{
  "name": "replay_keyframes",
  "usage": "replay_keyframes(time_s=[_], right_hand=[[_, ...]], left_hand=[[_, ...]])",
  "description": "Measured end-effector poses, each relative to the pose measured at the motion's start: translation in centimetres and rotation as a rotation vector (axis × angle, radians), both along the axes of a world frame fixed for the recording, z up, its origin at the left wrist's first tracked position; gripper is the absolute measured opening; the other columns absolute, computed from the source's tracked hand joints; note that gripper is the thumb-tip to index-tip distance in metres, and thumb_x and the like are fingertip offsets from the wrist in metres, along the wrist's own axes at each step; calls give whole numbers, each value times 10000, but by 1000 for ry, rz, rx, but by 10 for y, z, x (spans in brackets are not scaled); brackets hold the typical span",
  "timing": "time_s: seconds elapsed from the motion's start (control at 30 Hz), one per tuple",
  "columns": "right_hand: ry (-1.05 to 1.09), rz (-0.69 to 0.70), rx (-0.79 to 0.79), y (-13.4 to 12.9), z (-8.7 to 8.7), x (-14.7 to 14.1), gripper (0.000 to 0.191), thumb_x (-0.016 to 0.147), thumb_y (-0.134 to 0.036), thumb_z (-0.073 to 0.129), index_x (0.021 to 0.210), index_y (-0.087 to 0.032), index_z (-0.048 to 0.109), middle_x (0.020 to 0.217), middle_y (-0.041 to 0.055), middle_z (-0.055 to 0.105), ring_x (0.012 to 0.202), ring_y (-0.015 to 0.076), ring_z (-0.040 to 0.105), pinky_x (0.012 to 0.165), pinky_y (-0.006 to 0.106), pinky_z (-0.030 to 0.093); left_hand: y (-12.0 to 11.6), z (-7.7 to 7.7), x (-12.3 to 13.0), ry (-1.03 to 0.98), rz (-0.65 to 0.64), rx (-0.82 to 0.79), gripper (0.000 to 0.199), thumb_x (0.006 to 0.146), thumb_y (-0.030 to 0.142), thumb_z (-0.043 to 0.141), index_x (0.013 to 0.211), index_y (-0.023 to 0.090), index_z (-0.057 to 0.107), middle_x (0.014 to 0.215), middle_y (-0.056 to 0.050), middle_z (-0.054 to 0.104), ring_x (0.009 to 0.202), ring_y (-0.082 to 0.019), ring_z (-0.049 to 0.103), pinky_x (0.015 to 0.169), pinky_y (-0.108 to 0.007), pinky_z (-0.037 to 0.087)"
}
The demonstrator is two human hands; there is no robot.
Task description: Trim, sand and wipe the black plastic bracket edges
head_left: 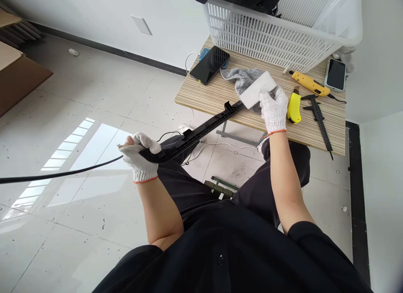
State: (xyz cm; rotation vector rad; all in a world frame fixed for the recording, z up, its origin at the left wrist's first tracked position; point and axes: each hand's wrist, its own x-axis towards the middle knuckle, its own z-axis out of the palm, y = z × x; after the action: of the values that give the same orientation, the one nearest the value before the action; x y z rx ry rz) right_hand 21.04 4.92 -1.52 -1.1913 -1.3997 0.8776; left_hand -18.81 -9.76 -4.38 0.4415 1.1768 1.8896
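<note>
My left hand (140, 152), in a white knit glove with a bare thumb tip, is closed round the near end of a long black plastic strip (201, 131). The strip slants up to the right, its far end at the table edge beneath a white sponge block (258, 89). A thin black strand (78, 171) runs from beside the left hand to the left edge of the view. My right hand (274, 108), also gloved, grips the sponge block by its right side. Behind the block a grey cloth (244, 79) lies crumpled on the table.
The small wooden table (201, 95) bears a black phone (210, 65), a yellow utility knife (294, 107), a black caliper (320, 123), a yellow corded tool (310, 83) and a small white device (335, 74). A white basket (273, 37) stands at the back. Cardboard boxes (22, 74) are at the left.
</note>
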Motion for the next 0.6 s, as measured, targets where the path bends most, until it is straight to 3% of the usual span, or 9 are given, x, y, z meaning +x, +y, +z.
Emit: replay_keyframes(time_s=[0.1, 0.17, 0.23, 0.33, 0.4, 0.5, 0.6], right_hand=[[117, -9, -58, -17, 16, -7, 553, 890, -802, 691, 1145, -315, 637, 762, -14, 666, 482, 127, 548, 358, 261, 374], [151, -5, -81, -28, 26, -10, 549, 888, -792, 669, 1170, -321, 635, 757, -11, 683, 443, 135, 535, 335, 264, 320], [113, -15, -104, -35, 33, -10, 593, 906, -805, 569, 1261, -334, 631, 933, 42, 770, 571, 200, 688, 378, 306, 429], [12, -17, -144, -37, 37, -7, 640, 939, -816, 411, 1321, -349, 624, 1257, 76, 769, 989, 293, 821, 615, 396, 653], [20, -19, -162, -35, 37, -8, 585, 967, -791, 378, 1228, -324, 614, 1201, 83, 761, 1006, 298, 815, 652, 426, 682], [9, 8, -179, -32, 32, -12, 453, 925, -729, 618, 1053, -296, 587, 987, 48, 734, 848, 254, 774, 666, 436, 693], [-162, 11, -87, -30, 26, -17, 413, 844, -613, 808, 992, -272, 627, 1002, 17, 724, 957, 222, 744, 960, 484, 687]], left_hand=[[0, -6, -3, -33, -12, 13, 857, 912, 986, 344, 501, 235, 378, 449, 49, 366, 268, -105, 246, 301, -327, 111], [0, -9, -3, -64, 7, 38, 846, 886, 992, 397, 527, 227, 353, 466, 55, 385, 287, -91, 229, 325, -317, 101], [-1, -10, -1, -74, 16, 67, 842, 857, 989, 464, 547, 217, 333, 501, 54, 428, 308, -77, 240, 340, -307, 99], [-2, -8, 2, -49, 12, 47, 834, 872, 963, 495, 545, 207, 364, 527, 46, 442, 318, -69, 261, 331, -307, 103], [-3, -6, 4, -25, 28, 13, 836, 895, 956, 467, 536, 206, 379, 525, 42, 424, 313, -71, 262, 316, -309, 103], [-3, -2, 6, 11, 34, -5, 860, 894, 972, 421, 518, 200, 385, 526, 36, 410, 304, -78, 289, 305, -309, 111], [-2, -1, 7, 5, 48, 7, 848, 894, 968, 433, 532, 205, 357, 519, 41, 400, 299, -72, 271, 300, -302, 90]])
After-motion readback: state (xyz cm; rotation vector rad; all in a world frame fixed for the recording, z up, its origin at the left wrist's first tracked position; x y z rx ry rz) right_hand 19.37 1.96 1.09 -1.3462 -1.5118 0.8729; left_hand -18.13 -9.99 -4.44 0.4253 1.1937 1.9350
